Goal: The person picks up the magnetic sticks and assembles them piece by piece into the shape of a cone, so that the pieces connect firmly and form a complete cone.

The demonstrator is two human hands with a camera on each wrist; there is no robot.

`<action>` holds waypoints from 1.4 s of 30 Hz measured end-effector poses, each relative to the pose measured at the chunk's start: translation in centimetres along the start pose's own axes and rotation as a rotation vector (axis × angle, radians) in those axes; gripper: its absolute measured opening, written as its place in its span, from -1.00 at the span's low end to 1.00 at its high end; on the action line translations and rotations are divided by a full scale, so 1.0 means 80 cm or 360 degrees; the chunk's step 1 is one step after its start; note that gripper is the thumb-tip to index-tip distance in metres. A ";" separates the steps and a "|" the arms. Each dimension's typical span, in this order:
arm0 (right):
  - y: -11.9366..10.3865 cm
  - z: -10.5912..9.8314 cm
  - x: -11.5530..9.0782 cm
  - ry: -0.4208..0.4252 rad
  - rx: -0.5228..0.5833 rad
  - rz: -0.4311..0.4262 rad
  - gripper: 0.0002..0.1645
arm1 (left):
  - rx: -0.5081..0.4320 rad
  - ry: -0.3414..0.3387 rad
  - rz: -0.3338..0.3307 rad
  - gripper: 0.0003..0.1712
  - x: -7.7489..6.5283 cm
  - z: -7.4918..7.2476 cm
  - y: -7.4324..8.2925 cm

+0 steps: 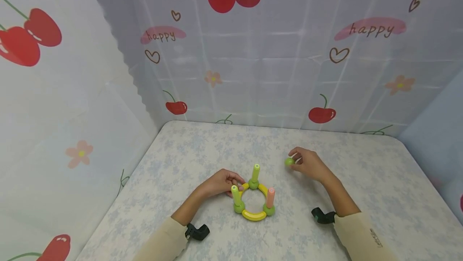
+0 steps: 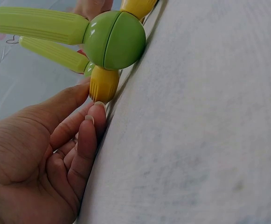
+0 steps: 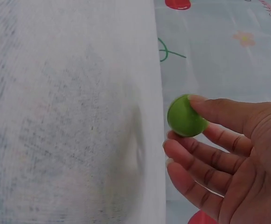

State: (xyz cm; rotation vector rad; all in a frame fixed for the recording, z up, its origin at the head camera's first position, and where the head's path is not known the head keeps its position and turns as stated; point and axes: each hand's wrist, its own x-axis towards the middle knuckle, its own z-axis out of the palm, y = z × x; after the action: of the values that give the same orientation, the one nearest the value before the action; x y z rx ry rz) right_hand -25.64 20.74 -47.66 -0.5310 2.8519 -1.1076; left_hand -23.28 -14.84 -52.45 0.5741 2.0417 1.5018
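On the table lies a ring of yellow curved rods (image 1: 254,216) joined by green balls (image 1: 269,209). Two light green sticks (image 1: 256,172) and one pink stick (image 1: 270,197) stand up from those balls. My left hand (image 1: 221,182) is at the ring's left side, and the left wrist view has its thumb and fingertips pinching a yellow rod (image 2: 103,85) below a green ball (image 2: 115,41). To the right and farther back, my right hand (image 1: 310,164) holds a loose green ball (image 3: 185,116) between thumb and fingers, raised above the tabletop.
The table (image 1: 202,144) has a pale cloth with a blue floral pattern. Behind it hangs a curtain (image 1: 260,60) printed with cherries, and another sheet (image 1: 97,120) hangs along the left. Black wrist cameras (image 1: 198,232) sit by both sleeves.
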 end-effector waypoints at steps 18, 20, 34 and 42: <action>-0.062 -0.002 -0.013 0.0173 0.0230 -0.0365 -0.62 | -0.0008 0.0011 -0.0016 -0.74 0.001 0.000 -0.004; -0.068 0.000 -0.015 0.0177 0.0266 -0.0389 -0.62 | -0.0008 0.0011 -0.0016 -0.74 0.001 0.000 -0.004; -0.099 0.018 -0.022 0.0232 0.0409 -0.0578 -0.58 | 0.0014 0.0007 0.0001 -0.74 0.003 -0.002 -0.004; -0.105 0.029 -0.022 0.0230 0.0455 -0.0620 -0.56 | 0.0008 0.0010 0.0008 -0.73 0.001 -0.001 0.000</action>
State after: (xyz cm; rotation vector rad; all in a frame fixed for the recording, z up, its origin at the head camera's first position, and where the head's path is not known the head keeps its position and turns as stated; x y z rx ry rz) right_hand -21.09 14.04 -43.98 -1.0510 2.6965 -1.6408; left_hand -23.44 -14.84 -52.45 0.5777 2.0510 1.5037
